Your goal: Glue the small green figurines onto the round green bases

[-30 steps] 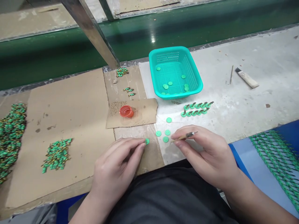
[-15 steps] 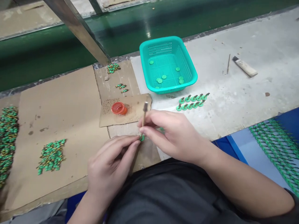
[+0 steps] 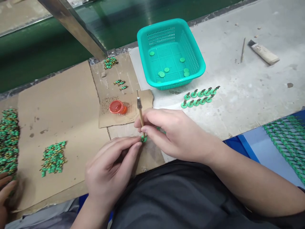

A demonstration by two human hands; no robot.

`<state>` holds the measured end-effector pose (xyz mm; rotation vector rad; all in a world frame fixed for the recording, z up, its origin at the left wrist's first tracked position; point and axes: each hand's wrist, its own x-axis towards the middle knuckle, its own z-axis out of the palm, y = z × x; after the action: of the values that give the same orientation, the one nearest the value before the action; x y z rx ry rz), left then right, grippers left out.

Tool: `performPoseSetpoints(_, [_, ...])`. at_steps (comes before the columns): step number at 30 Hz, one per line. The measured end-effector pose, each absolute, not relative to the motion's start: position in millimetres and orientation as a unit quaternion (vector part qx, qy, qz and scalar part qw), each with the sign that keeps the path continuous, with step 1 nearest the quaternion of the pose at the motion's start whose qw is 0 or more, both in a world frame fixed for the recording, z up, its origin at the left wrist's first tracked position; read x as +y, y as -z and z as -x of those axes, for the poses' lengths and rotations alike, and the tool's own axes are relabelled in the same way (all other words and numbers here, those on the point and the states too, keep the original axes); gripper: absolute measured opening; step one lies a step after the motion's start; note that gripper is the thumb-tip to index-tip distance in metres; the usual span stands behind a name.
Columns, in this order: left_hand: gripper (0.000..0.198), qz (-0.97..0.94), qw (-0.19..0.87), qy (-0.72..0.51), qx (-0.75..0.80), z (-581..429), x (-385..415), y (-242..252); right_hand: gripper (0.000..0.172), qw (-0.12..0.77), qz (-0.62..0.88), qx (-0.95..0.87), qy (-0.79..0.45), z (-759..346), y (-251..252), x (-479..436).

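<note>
The left hand point(image 3: 111, 171) is closed to a tight pinch, a small green disc point(image 3: 143, 139) held at its fingertips, centre frame, above cardboard point(image 3: 143, 101). The right hand point(image 3: 176, 135) grips a wooden-handled tool point(image 3: 140, 109) nearly upright, its lower end at the disc; contact cannot be told. Upper centre: teal plastic basket point(image 3: 166, 24) holding loose discs. Below its right side: two rows of stemmed green discs point(image 3: 197, 98). Lower left edge: another person's hand point(image 3: 4, 190).

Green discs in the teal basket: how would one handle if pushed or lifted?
Each green disc looks thin and flat, so probably light and stiff. Lying flat on the mesh floor, it would likely slide, not tip, when pushed, and may be fiddly to pinch.
</note>
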<state>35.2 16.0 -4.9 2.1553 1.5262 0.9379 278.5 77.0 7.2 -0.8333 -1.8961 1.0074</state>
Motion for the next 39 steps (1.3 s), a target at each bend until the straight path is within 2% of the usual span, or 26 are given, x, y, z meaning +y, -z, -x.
performPoseSetpoints(17, [0.021, -0.768, 0.171, -0.329, 0.522, -36, 16, 4, 0.022, 0.397, 0.316, -0.758, -0.409, -278, -8, 76])
performPoseSetpoints(30, [0.021, -0.777, 0.153, -0.33, 0.514, -35, 17, 7, 0.016, 0.317, 0.335, -0.79, -0.404, -274, -17, 78])
performPoseSetpoints(35, [0.019, -0.776, 0.14, -0.338, 0.513, -36, 18, 7, 0.021, 0.327, 0.33, -0.793, -0.393, -271, -13, 75])
performPoseSetpoints(39, [0.014, -0.77, 0.157, -0.338, 0.518, -38, 18, 5, 0.021, 0.396, 0.323, -0.781, -0.36, -276, -3, 69])
